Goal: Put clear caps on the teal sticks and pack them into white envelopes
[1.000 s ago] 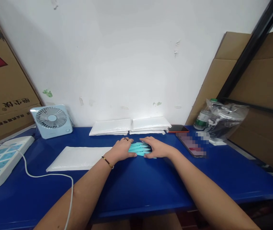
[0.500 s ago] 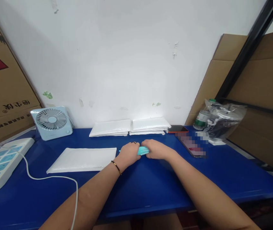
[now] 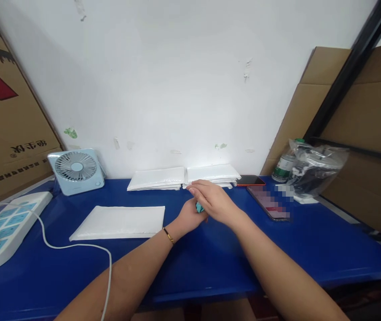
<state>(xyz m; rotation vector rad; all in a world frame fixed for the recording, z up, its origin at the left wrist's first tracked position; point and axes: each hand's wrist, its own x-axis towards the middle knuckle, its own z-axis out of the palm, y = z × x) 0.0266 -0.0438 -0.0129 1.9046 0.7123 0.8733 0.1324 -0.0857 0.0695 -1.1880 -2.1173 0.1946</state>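
A small turquoise bundle (image 3: pixel 199 207) lies between my two hands; most of it is covered, and its kind cannot be made out. My left hand (image 3: pixel 188 217) is closed around it from below, with a dark and gold bracelet on the wrist. Laid over the top is my right hand (image 3: pixel 215 201), its fingers stretched out flat and pressing on the bundle. To the left of my hands rests a flat white padded packet (image 3: pixel 120 221) on the blue table.
Two stacks of white packets (image 3: pixel 157 177) line the wall. On the right are two phones (image 3: pixel 250 180), a bottle (image 3: pixel 282 168) and a clear plastic bag (image 3: pixel 320 169). At left stand a blue fan (image 3: pixel 76 171) and a power strip (image 3: pixel 13 223), with a white cable (image 3: pixel 73 246) crossing my left forearm.
My right hand has gone from gripping the bundle's right end to lying flat over it. My left hand has turned under, and the bundle is now mostly hidden.
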